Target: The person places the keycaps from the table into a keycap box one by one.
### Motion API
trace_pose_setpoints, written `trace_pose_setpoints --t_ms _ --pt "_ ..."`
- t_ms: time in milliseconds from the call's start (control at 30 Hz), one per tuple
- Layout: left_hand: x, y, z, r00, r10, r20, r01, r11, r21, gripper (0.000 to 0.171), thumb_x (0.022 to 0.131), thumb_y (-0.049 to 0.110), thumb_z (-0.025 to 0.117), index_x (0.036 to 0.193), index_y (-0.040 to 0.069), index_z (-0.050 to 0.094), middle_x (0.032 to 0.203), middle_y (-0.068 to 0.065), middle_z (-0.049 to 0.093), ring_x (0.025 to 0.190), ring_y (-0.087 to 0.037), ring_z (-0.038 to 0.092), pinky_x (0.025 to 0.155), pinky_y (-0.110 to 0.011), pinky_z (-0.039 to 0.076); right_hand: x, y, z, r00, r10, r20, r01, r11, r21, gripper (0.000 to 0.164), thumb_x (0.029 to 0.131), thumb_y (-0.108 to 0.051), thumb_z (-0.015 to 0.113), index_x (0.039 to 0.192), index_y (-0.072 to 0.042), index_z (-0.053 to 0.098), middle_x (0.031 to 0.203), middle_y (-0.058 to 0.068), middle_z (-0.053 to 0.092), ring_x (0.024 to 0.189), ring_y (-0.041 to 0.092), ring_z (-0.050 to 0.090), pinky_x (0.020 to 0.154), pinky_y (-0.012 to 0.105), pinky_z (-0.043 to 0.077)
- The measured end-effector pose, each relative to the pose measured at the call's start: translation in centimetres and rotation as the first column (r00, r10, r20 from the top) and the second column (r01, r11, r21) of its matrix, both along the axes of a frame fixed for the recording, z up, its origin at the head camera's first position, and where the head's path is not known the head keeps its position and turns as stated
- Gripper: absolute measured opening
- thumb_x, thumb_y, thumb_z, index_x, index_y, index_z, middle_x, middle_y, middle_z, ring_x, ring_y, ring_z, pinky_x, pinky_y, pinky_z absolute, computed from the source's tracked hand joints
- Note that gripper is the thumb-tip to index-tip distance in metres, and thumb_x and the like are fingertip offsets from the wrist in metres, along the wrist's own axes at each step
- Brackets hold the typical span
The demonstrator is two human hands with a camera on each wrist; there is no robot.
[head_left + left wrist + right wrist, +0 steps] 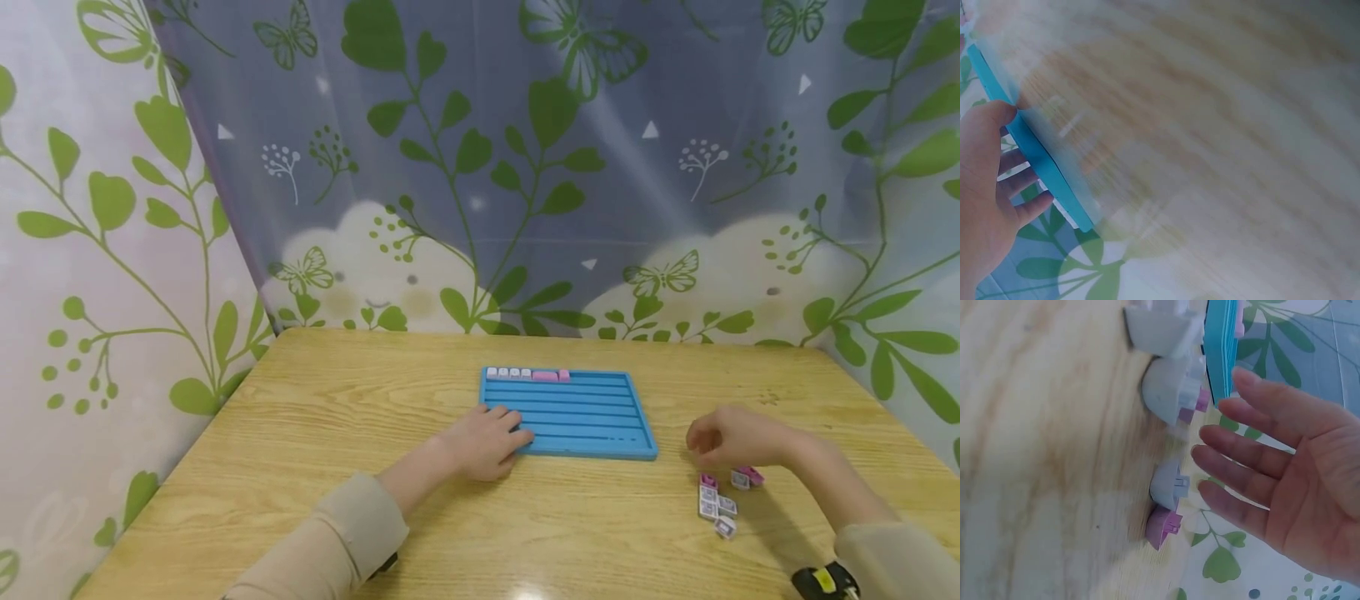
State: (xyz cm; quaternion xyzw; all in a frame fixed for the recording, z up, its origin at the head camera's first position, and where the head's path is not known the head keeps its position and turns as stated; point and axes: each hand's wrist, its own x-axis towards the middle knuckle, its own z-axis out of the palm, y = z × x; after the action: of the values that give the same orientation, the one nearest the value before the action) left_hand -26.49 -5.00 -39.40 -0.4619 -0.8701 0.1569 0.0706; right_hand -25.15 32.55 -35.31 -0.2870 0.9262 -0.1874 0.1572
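Observation:
A shallow blue ridged tray [570, 408] lies on the table, with several white keycaps [508, 373], a long pink keycap [545, 377] and a small pink one [564, 376] along its top row. My left hand [483, 442] holds its near left corner; in the left wrist view the thumb [1002, 112] meets the front edge while the other fingers reach over the tray. Above the loose white keycaps [708, 507] to the right hovers my right hand [738, 437]. Its fingers are relaxed and hold nothing in the right wrist view, where keycaps [1165, 481] lie stems up.
A pink keycap [752, 475] lies with a white one at the right of the loose group. The wooden table [337, 400] runs back to a printed curtain [480, 167] with leaves and butterflies. Another curtain hangs along the left side.

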Motion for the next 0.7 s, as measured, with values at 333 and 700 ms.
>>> trace_pose_setpoints --t_ms 333,700 --pt "-0.1 0.0 -0.1 1.0 0.003 -0.004 -0.003 1.0 0.006 0.036 0.097 0.033 0.043 0.13 0.022 0.049 0.115 -0.001 0.052 0.104 -0.018 0.05 0.085 -0.035 0.043 1.2 -0.9 -0.1 0.979 -0.052 0.197 0.049 0.999 0.016 0.045 0.073 -0.025 0.078 0.106 -0.005 0.057 0.092 0.006 0.054 0.08 0.019 0.051 0.064 0.034 0.044" --pt "0.0 0.0 -0.1 1.0 0.006 -0.001 -0.006 1.0 0.001 0.036 0.097 0.034 0.042 0.13 0.023 0.049 0.114 -0.001 0.052 0.103 -0.018 0.049 0.084 -0.035 0.043 2.4 -2.3 -0.2 0.976 -0.015 0.218 0.016 1.0 -0.004 0.025 0.072 -0.01 0.074 0.089 -0.007 0.056 0.077 0.003 0.051 0.058 0.008 0.048 0.05 0.025 0.042"
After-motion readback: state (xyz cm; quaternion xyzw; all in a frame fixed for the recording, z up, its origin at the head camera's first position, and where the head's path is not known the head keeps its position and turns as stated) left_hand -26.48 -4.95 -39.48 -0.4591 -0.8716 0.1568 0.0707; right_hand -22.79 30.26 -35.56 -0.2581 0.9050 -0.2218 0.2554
